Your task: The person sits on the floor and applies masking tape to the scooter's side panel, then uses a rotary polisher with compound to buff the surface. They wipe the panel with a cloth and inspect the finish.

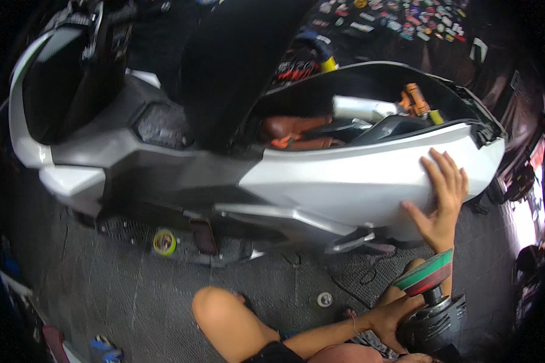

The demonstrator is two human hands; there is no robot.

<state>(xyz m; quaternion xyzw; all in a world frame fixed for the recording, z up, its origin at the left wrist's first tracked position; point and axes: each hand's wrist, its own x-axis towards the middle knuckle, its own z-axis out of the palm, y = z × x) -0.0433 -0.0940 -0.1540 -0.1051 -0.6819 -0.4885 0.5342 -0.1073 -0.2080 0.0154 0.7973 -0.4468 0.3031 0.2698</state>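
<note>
A white and grey scooter stands across the view, and its glossy white side panel (345, 175) faces me. My right hand (443, 196) lies against the rear part of that panel, fingers spread and holding nothing. Down at the lower right, my left hand (390, 320) is wrapped round a dark power polisher (433, 323). The polisher's round pad (427, 273), banded green and red, points up, apart from the panel and in front of my right forearm. Part of the left hand's grip is hidden behind the tool body.
The raised black seat (230, 66) rises over an open storage compartment (406, 69) holding a silver cylinder (363, 107), an orange tool (415, 100) and a brown item (284, 127). A yellow-green tape roll (164, 242) sits below the scooter; a small white roll (324, 299) lies on the floor.
</note>
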